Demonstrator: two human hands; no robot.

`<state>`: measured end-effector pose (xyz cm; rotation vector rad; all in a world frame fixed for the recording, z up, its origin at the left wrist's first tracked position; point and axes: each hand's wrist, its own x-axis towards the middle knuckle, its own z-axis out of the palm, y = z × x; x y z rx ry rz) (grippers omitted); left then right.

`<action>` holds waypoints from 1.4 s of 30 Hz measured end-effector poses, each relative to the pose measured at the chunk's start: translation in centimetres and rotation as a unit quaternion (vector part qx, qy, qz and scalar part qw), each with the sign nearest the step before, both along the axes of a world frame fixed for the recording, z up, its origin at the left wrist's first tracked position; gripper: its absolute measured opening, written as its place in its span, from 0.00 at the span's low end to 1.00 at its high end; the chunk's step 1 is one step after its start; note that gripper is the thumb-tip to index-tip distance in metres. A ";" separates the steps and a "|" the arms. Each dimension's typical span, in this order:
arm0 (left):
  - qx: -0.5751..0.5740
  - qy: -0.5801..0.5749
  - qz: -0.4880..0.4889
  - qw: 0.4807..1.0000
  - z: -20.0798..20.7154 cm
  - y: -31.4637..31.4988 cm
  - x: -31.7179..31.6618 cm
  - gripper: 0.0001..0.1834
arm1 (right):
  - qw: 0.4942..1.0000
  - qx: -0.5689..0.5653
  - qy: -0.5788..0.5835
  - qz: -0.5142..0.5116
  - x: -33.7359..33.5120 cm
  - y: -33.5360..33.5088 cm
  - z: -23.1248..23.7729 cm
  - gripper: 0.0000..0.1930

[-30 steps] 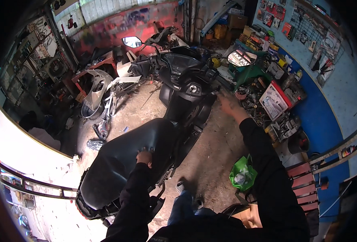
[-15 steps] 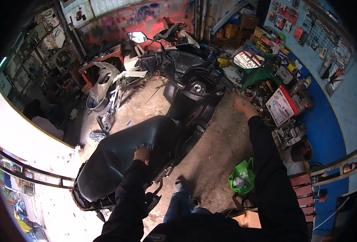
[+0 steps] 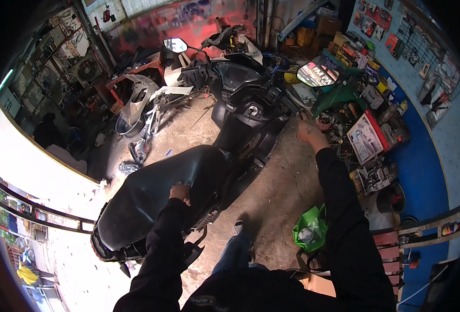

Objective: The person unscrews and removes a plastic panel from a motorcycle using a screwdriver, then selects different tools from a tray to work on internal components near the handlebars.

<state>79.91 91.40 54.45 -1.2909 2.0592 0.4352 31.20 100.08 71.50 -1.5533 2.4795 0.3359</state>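
Observation:
A black scooter stands at a slant across the floor in front of me, its front end away from me and to the right. My left hand rests on top of its long black seat, fingers laid on the cover. At the far right, my right hand is closed around the end of the right handlebar grip; the fingers are partly hidden. Two mirrors rise from the handlebars, the left mirror and the right mirror.
A green bag lies on the floor to my right. Along the blue wall are a red-edged case, tools and boxes. Loose body panels lie beyond the scooter at left. A metal rail runs at the left.
The scooter has shifted slightly left against the background, both hands staying on it. One of my feet has stepped forward. The fingers of my left hand look less spread.

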 end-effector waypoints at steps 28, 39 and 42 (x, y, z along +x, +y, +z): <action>-0.230 0.564 0.171 0.775 9.7 -22.8 -29.4 0.69 | 0.991 -0.051 0.109 0.054 -3.1 -11.8 1.7 0.18; -0.214 0.581 0.138 0.773 9.4 -22.7 -27.1 0.64 | 0.984 0.127 0.100 0.077 -3.6 -15.0 3.4 0.25; -0.210 0.598 0.137 0.761 9.4 -22.8 -26.7 0.60 | 0.981 0.137 0.110 0.076 -3.5 -15.0 3.4 0.23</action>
